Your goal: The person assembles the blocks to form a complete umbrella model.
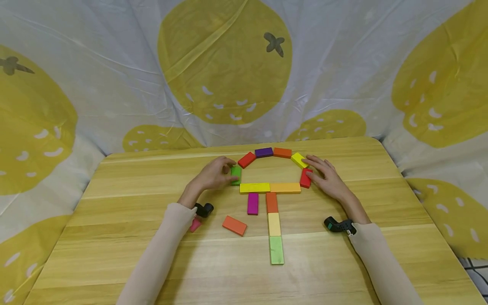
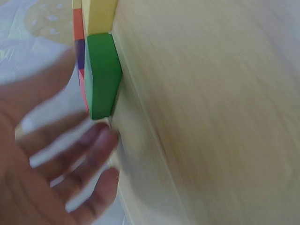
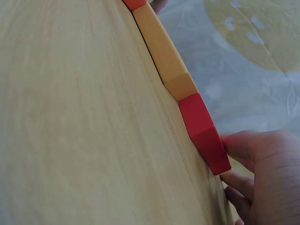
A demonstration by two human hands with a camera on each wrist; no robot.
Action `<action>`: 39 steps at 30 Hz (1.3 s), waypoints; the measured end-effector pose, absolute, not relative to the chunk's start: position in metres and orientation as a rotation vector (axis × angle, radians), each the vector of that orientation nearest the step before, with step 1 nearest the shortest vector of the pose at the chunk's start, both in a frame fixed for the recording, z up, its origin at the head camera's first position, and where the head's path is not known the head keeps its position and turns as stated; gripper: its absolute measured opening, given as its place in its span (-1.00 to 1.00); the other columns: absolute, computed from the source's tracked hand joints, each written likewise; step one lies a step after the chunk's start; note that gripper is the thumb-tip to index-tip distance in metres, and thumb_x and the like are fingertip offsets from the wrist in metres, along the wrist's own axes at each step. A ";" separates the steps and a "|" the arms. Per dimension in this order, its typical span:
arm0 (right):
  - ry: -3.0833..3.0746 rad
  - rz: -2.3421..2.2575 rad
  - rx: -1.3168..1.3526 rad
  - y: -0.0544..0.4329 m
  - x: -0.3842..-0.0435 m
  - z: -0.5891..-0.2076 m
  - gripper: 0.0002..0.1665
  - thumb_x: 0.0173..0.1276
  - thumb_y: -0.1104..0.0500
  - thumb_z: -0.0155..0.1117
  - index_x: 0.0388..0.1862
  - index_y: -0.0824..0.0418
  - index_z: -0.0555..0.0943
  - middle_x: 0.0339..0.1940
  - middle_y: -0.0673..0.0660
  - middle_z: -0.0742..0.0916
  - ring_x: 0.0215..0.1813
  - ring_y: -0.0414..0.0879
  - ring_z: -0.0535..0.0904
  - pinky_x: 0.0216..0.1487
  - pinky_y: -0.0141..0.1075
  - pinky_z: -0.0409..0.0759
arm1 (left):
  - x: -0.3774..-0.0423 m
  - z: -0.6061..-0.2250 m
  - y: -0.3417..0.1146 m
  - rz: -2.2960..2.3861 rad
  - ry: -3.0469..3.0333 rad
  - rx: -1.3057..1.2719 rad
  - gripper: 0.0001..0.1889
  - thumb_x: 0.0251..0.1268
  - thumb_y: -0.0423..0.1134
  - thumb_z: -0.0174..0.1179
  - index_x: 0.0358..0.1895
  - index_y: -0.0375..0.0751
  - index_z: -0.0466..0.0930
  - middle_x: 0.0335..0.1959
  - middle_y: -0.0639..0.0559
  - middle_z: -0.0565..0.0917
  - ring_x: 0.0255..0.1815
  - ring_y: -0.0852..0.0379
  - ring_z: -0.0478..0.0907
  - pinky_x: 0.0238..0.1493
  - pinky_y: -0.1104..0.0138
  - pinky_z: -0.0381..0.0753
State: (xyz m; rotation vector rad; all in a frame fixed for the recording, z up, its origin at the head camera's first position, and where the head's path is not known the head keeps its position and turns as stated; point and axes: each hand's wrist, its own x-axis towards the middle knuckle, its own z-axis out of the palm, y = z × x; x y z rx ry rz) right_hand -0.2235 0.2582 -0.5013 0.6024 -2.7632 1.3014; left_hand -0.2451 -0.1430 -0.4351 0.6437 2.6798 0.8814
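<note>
Flat coloured wooden blocks form an arch over a bar on the table. My left hand (image 1: pixel 214 174) is beside the green block (image 1: pixel 236 175) at the arch's left end; the left wrist view shows the fingers (image 2: pixel 96 145) spread and loosely bent just past that block. At the right end, the thumb of my right hand (image 1: pixel 328 178) touches the red block (image 3: pixel 205 133), and its fingertips reach the yellow block (image 1: pixel 299 160) above. A red block (image 1: pixel 247 160), a purple block (image 1: pixel 264 152) and an orange block (image 1: pixel 282 153) complete the curve.
Under the arch lie a long yellow block (image 1: pixel 254 188) and a light-orange block (image 1: pixel 285 188). A magenta block (image 1: pixel 253 203) and a column ending in a light-green block (image 1: pixel 276 250) extend below. A loose orange block (image 1: pixel 234 225) and pink block (image 1: pixel 195 225) lie near the left forearm.
</note>
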 end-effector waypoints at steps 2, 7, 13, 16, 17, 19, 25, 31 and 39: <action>-2.765 1.301 0.605 0.259 -0.224 -0.502 -0.44 0.59 0.20 0.18 0.52 0.23 0.45 0.62 0.36 0.36 0.66 0.34 0.14 0.65 0.32 -0.25 | -0.249 -0.435 -0.140 0.891 2.713 0.573 -0.51 0.43 -0.13 0.33 0.26 -0.40 0.60 0.11 -0.27 0.68 0.08 -0.15 0.64 0.19 0.00 0.63; -2.764 1.307 0.607 0.259 -0.224 -0.501 -0.44 0.59 0.19 0.18 0.52 0.22 0.45 0.62 0.35 0.35 0.66 0.34 0.14 0.65 0.32 -0.25 | -0.262 -0.432 -0.130 0.919 2.727 0.478 -0.58 0.51 -0.12 0.25 0.23 -0.36 0.64 0.05 -0.26 0.73 0.06 -0.14 0.65 0.17 0.03 0.63; -2.760 1.301 0.610 0.259 -0.224 -0.501 -0.44 0.59 0.20 0.17 0.52 0.24 0.44 0.62 0.36 0.36 0.66 0.35 0.15 0.65 0.32 -0.25 | -0.276 -0.428 -0.115 0.853 2.706 0.442 -0.57 0.47 -0.08 0.29 0.21 -0.33 0.66 -0.03 -0.25 0.75 -0.06 -0.08 0.66 0.03 0.15 0.64; -2.758 1.309 0.616 0.258 -0.225 -0.501 -0.44 0.59 0.20 0.17 0.52 0.25 0.44 0.62 0.36 0.36 0.66 0.35 0.14 0.65 0.32 -0.26 | -0.281 -0.428 -0.109 0.837 2.704 0.402 -0.58 0.43 -0.09 0.33 0.19 -0.28 0.68 -0.09 -0.23 0.76 -0.17 -0.04 0.63 -0.15 0.27 0.58; -2.758 1.312 0.617 0.258 -0.225 -0.500 -0.44 0.59 0.20 0.17 0.52 0.25 0.44 0.61 0.36 0.36 0.66 0.35 0.14 0.65 0.32 -0.26 | -0.282 -0.428 -0.108 0.837 2.702 0.391 -0.59 0.42 -0.09 0.34 0.19 -0.28 0.69 -0.09 -0.23 0.76 -0.19 -0.02 0.62 -0.18 0.30 0.55; -2.759 1.321 0.617 0.257 -0.225 -0.500 -0.44 0.59 0.21 0.17 0.52 0.26 0.44 0.62 0.36 0.36 0.66 0.34 0.14 0.65 0.32 -0.27 | -0.285 -0.430 -0.108 0.848 2.695 0.373 -0.61 0.42 -0.12 0.34 0.19 -0.26 0.70 -0.09 -0.23 0.76 -0.20 -0.01 0.61 -0.22 0.35 0.50; -2.760 1.316 0.617 0.257 -0.225 -0.498 -0.44 0.59 0.21 0.17 0.51 0.26 0.45 0.62 0.36 0.35 0.66 0.35 0.14 0.65 0.32 -0.26 | -0.291 -0.438 -0.112 0.976 2.649 0.357 -0.63 0.42 -0.20 0.35 0.20 -0.28 0.71 0.06 -0.28 0.73 -0.06 -0.06 0.58 -0.05 0.25 0.56; -2.749 1.315 0.618 0.258 -0.224 -0.498 -0.46 0.59 0.23 0.17 0.50 0.28 0.46 0.61 0.38 0.36 0.65 0.37 0.15 0.64 0.34 -0.25 | -0.290 -0.437 -0.115 1.044 2.612 0.330 -0.62 0.41 -0.22 0.36 0.21 -0.30 0.70 0.15 -0.29 0.72 0.05 -0.10 0.61 0.04 0.21 0.61; -2.761 1.306 0.613 0.259 -0.225 -0.499 -0.45 0.60 0.20 0.17 0.51 0.25 0.45 0.60 0.37 0.37 0.65 0.36 0.16 0.65 0.33 -0.25 | -0.292 -0.439 -0.115 1.041 2.614 0.314 -0.64 0.40 -0.22 0.37 0.18 -0.27 0.73 0.10 -0.29 0.74 -0.08 0.00 0.58 -0.10 0.33 0.54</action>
